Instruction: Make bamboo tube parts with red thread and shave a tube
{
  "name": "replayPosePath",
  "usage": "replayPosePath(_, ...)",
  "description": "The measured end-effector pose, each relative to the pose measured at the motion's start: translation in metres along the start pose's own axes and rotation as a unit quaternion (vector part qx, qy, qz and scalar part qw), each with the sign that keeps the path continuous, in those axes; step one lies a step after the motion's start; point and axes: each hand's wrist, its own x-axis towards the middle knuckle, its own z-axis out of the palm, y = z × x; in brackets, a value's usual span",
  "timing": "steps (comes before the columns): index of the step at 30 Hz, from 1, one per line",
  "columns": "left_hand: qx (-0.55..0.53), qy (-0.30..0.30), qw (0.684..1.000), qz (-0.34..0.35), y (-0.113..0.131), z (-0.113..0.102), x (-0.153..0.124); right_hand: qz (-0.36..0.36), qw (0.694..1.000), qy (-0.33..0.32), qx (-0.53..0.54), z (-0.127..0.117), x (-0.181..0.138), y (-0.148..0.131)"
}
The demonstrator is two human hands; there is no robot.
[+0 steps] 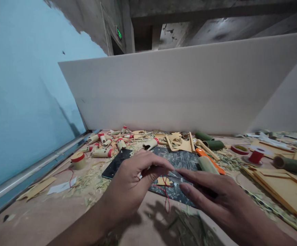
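Note:
Close together over the dark board, my left hand [140, 171] and my right hand [212, 193] are both closed. Between the right thumb and fingers sits a thin, shiny grey piece [176, 177]; its kind is not plain. The left fingertips meet near its far end, and what they pinch is hidden by the fingers. A thin red cord [167, 198] hangs in loops just below the fingertips. Beneath them a small yellow scrap [163, 181] lies on the scratched black board [183, 159].
Several bamboo tubes with red bands [102, 152] lie at the back left among shavings. An orange utility knife [210, 160], green bamboo pieces [215, 145], a red spool [256, 157] and thin wooden panels [284, 188] are to the right. A white partition [179, 89] stands behind.

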Motion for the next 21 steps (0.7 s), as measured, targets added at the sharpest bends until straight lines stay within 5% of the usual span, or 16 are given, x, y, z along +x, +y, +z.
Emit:
replayPosePath(8, 0.003, -0.06, 0.998, 0.023, 0.001, 0.005, -0.002, 0.023, 0.999, -0.023, 0.01, 0.008, 0.006, -0.003)
replayPosePath(15, -0.245, -0.069, 0.949, -0.186, -0.006, 0.021, -0.009, -0.008, 0.994, 0.089, -0.065, 0.005, 0.007, 0.014)
replayPosePath(21, -0.328, -0.092, 0.91, -0.237, -0.017, 0.031, -0.005, -0.063, 0.984, 0.133, -0.098, 0.005, 0.009, 0.019)
